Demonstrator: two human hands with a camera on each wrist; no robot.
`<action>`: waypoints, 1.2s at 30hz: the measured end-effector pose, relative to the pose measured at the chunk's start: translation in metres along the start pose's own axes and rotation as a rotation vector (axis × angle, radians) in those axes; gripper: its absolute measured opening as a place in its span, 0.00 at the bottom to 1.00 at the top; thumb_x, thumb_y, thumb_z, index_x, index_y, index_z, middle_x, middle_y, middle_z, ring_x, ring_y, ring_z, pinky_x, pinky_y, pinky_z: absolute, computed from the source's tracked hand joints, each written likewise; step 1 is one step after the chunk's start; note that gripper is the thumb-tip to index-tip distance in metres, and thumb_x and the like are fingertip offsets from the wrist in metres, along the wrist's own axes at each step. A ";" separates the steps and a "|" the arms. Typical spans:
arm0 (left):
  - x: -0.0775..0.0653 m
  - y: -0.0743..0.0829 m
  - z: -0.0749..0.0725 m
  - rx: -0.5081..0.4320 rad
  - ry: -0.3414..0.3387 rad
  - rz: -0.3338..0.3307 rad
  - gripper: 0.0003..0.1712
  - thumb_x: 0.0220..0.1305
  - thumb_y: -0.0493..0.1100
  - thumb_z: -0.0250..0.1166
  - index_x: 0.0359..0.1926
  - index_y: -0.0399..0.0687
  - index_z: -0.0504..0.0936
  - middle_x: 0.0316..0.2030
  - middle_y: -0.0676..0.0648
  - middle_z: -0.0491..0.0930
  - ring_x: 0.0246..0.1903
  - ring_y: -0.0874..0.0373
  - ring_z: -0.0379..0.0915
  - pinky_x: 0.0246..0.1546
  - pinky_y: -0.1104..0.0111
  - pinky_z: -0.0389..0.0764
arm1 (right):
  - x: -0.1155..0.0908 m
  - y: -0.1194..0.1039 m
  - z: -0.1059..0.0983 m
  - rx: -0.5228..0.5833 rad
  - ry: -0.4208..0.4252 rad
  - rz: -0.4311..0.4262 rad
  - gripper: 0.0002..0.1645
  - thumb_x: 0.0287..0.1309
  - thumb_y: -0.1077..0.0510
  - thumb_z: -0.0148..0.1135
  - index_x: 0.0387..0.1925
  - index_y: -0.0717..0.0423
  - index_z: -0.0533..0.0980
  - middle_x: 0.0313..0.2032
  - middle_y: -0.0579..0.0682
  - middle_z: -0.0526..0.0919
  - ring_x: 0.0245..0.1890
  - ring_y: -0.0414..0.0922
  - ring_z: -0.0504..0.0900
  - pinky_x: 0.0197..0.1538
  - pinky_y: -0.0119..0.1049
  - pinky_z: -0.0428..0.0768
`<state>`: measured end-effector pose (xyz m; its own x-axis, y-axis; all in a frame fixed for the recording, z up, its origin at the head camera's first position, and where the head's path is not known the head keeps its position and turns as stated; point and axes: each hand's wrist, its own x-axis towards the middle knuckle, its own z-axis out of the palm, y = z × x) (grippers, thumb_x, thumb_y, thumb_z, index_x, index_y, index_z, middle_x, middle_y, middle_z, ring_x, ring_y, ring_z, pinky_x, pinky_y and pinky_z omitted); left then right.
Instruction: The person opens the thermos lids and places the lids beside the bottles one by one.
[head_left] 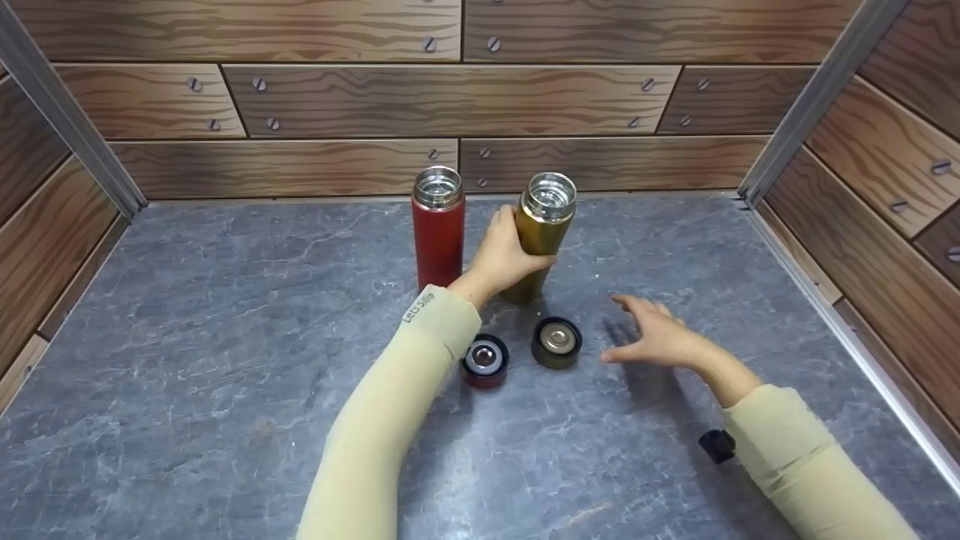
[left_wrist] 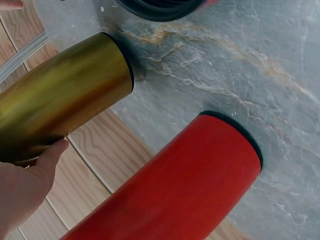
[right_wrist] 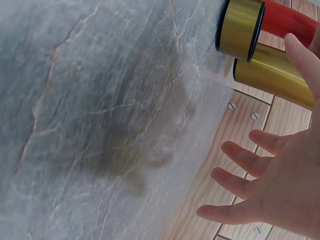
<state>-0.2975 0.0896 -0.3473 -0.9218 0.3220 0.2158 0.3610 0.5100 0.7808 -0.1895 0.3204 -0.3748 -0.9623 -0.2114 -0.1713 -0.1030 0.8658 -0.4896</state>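
My left hand (head_left: 506, 255) grips the gold thermos bottle (head_left: 547, 232) round its upper body, thumb across the near side. The bottle leans slightly and its steel mouth is uncovered. Just left of it the red thermos bottle (head_left: 438, 240) stands upright, also without its lid, its lower part behind my wrist. In front lie the gold bottle's lid (head_left: 557, 342) and the red bottle's lid (head_left: 484, 362), both with their undersides up. To the right of the gold lid, my right hand (head_left: 660, 334) hovers over the table with fingers spread and nothing in it.
The grey marbled table (head_left: 225, 360) is bounded by wood-patterned panels (head_left: 450, 101) at the back and both sides. Metal strips (head_left: 855, 337) run along the corners and the right edge. A small black piece (head_left: 718, 445) sits by the right sleeve.
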 end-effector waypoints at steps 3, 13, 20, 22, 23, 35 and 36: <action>0.000 -0.003 -0.001 -0.018 0.010 -0.010 0.43 0.44 0.46 0.74 0.57 0.36 0.61 0.53 0.40 0.68 0.56 0.51 0.66 0.61 0.62 0.67 | 0.000 -0.002 0.000 0.001 0.000 -0.006 0.58 0.44 0.42 0.70 0.67 0.65 0.53 0.62 0.70 0.63 0.62 0.69 0.57 0.60 0.72 0.50; -0.003 -0.007 -0.001 -0.065 0.037 -0.039 0.43 0.45 0.45 0.74 0.57 0.36 0.60 0.53 0.39 0.67 0.56 0.50 0.66 0.62 0.62 0.66 | -0.003 -0.001 0.003 0.005 0.004 -0.010 0.59 0.42 0.42 0.71 0.68 0.65 0.53 0.62 0.70 0.64 0.62 0.69 0.57 0.60 0.71 0.51; -0.003 -0.009 -0.002 -0.088 0.051 -0.067 0.42 0.48 0.46 0.72 0.59 0.37 0.60 0.55 0.39 0.68 0.57 0.50 0.66 0.63 0.62 0.65 | -0.005 -0.002 0.004 0.019 -0.008 -0.003 0.59 0.42 0.41 0.71 0.68 0.63 0.53 0.63 0.69 0.63 0.63 0.69 0.56 0.60 0.71 0.50; -0.003 -0.009 -0.003 -0.087 0.059 -0.075 0.42 0.49 0.46 0.72 0.59 0.37 0.61 0.55 0.40 0.68 0.57 0.50 0.66 0.63 0.62 0.65 | -0.005 -0.003 0.003 0.020 -0.006 -0.006 0.59 0.42 0.41 0.71 0.68 0.63 0.53 0.63 0.69 0.63 0.62 0.68 0.57 0.60 0.71 0.50; -0.003 -0.008 -0.004 -0.083 0.062 -0.080 0.42 0.49 0.46 0.72 0.59 0.37 0.61 0.55 0.40 0.69 0.57 0.51 0.67 0.63 0.62 0.65 | -0.005 -0.003 0.003 0.020 -0.006 -0.007 0.58 0.42 0.41 0.71 0.68 0.64 0.54 0.63 0.69 0.63 0.62 0.68 0.57 0.60 0.71 0.50; -0.002 0.001 0.002 -0.007 0.035 -0.091 0.39 0.53 0.45 0.69 0.61 0.35 0.61 0.56 0.39 0.70 0.58 0.49 0.68 0.63 0.62 0.65 | -0.002 -0.004 0.000 0.047 0.022 0.016 0.52 0.49 0.42 0.67 0.67 0.65 0.56 0.62 0.70 0.64 0.62 0.67 0.59 0.60 0.68 0.55; -0.002 0.000 0.002 -0.006 0.031 -0.096 0.39 0.53 0.45 0.69 0.61 0.35 0.61 0.57 0.39 0.70 0.58 0.50 0.68 0.63 0.62 0.65 | -0.002 -0.004 0.001 0.047 0.024 0.015 0.52 0.49 0.42 0.67 0.66 0.65 0.56 0.62 0.70 0.65 0.62 0.67 0.59 0.60 0.67 0.56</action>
<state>-0.2951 0.0908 -0.3486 -0.9560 0.2468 0.1583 0.2702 0.5322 0.8024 -0.1872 0.3171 -0.3732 -0.9695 -0.1868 -0.1590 -0.0767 0.8464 -0.5269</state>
